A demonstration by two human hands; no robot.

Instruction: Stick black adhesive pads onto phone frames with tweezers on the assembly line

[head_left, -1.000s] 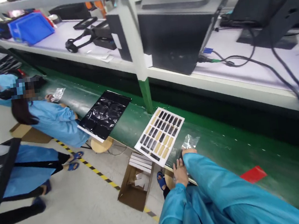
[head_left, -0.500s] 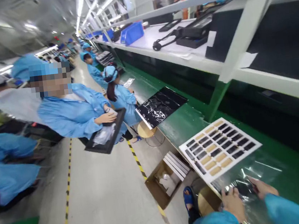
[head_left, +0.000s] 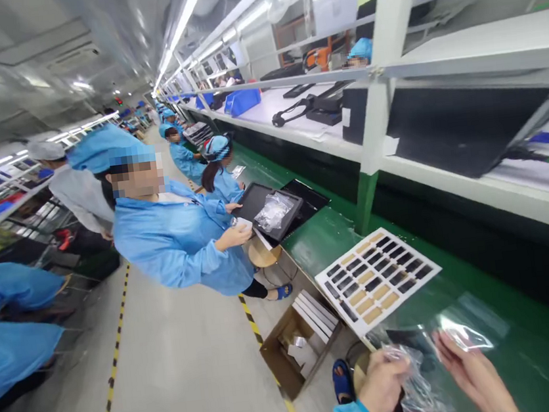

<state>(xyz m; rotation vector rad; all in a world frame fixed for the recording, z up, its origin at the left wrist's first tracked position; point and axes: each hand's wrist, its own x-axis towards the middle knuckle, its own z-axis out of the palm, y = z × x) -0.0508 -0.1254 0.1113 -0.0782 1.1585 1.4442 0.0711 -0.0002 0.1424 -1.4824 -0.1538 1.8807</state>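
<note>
My left hand [head_left: 384, 382] is closed on crumpled clear plastic film [head_left: 421, 387], near the front edge of the green bench. To its right, my right hand [head_left: 471, 369] has its fingers together at the edge of a flat clear plastic sheet [head_left: 471, 326]. Beneath the plastic, between my hands, a dark flat item [head_left: 411, 337] partly shows. Beyond my hands lies a white tray [head_left: 320, 280] with rows of slots, some holding black pieces and others showing tan.
A person in blue [head_left: 173, 231] stands at the bench's left side, holding a black tray [head_left: 287, 231] with plastic bags. An open carton [head_left: 288, 370] sits on the floor beside the bench. A white shelf [head_left: 295, 124] runs above it.
The person's black tray has moved right, over the bench's dark sheet. My left hand now has crumpled film bunched in it, and my hands show larger in view.
</note>
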